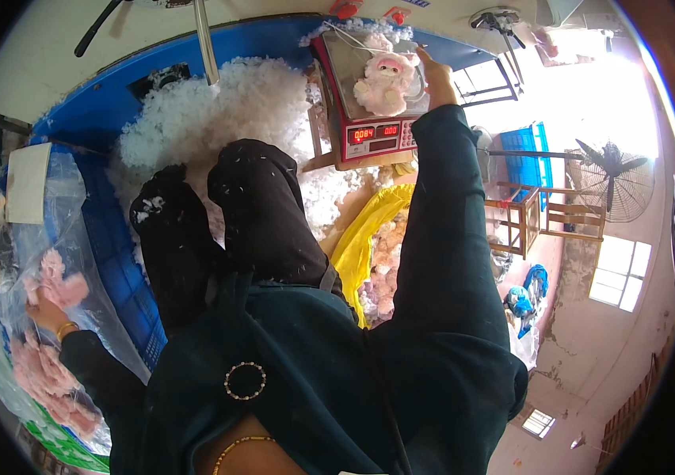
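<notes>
Pink plush toy (385,79) lies on scale tray (349,59); stuffing (234,103) fills blue bin (116,103).

Landmark: the scale (373,119), in front of you.
On it: a plush toy (386,81), your right hand (435,75) at its right.
Left of it: stuffing pile (219,111).
Below it: sack (373,237) of plush skins.
Far left of it: your left hand (46,311) in a clear bag (5,261).
</notes>
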### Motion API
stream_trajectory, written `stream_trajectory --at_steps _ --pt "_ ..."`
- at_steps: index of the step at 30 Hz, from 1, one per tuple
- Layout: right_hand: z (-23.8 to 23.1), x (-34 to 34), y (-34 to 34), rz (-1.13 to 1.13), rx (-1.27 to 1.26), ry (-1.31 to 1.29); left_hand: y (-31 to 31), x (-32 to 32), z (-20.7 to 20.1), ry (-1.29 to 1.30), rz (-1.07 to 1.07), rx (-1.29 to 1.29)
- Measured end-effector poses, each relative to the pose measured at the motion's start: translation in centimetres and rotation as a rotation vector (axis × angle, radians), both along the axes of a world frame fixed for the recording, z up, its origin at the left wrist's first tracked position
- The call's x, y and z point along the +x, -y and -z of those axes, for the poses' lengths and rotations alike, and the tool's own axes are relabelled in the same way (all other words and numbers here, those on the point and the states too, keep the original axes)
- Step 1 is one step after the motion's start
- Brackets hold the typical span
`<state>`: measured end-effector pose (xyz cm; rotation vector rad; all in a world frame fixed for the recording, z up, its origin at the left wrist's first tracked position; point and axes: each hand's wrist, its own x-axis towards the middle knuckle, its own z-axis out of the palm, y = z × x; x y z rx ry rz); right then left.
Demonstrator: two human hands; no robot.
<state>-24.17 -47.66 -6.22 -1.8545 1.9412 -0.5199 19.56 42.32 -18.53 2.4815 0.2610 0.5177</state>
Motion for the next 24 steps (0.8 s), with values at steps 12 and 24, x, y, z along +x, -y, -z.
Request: stream_trajectory --at_steps 12,24 --pt "0.2 -14.2 -9.8 -0.754 -0.265 -0.349 2.8 5.5 -3.4 -0.085 0.106 -1.819" --pt "-9.6 8.4 -35.4 -1.388 0.103 0.401 35.2 -17.3 -14.6 -1.135 0.714 -2.118"
